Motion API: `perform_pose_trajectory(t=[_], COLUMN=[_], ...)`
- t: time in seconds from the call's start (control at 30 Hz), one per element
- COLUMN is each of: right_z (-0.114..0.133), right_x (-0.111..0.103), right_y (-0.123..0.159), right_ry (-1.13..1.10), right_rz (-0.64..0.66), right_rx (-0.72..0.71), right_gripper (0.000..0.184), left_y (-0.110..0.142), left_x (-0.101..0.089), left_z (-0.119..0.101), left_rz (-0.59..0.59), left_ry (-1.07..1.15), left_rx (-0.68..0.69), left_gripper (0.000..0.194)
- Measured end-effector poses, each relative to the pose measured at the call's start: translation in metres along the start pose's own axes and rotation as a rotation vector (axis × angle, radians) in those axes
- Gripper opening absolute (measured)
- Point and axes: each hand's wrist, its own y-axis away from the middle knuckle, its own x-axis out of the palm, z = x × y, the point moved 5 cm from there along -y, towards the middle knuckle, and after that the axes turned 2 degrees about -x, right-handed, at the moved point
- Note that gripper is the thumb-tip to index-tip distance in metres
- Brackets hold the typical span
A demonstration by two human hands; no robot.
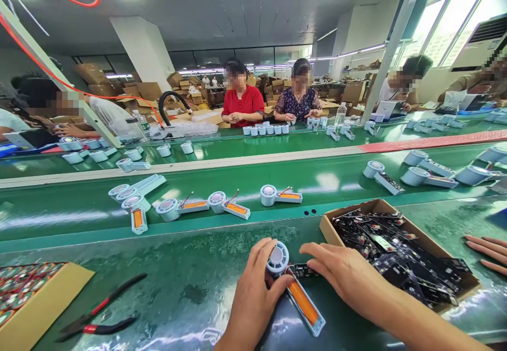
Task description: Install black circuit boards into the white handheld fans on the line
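My left hand [255, 287] grips a light-blue device housing [306, 308] at its round head, which has a spoked grille and a pale disc. Its open handle shows a long orange insert and points toward me at the lower right. Beside the head is a black circuit board [301, 270], with thin red wires close to it. My right hand [346, 274] has its fingers bent over the board's right end and appears to pinch it; part of the grip is hidden.
Right of my hands stands a cardboard box [330, 230] of black circuit boards. Red-handled cutters [101, 308] and another carton [59, 301] lie at left. Similar housings [190, 205] sit on the green conveyor [332, 182]. Another person's hand [489, 250] rests at right; co-workers sit opposite.
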Motion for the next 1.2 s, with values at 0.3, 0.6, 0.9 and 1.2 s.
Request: perform_pose_trajectory(t=[0.3,0.6,0.9,1.2], right_z=[0.016,0.007,0.039,0.034], right_x=[0.003,0.016,-0.002,-0.002], right_y=[0.008,-0.001,-0.016,-0.014], right_ry=[0.34,0.424,0.596,0.315], right_rz=[-0.037,0.146,0.288,0.266], right_rx=[-0.117,-0.027,-0.303,-0.173], right_gripper=[0.026,0.015,0.021,0.028], left_y=[0.004,0.004,0.005,0.007], left_x=[-0.005,-0.004,0.007,0.018], left_z=[0.0,-0.003,-0.005,0.009], left_rz=[0.076,0.105,0.014,-0.106], left_ry=[0.058,0.091,-0.038,0.229], left_rx=[-0.005,-0.024,-0.025,-0.006], left_gripper=[0.052,0.054,0.047,0.048])
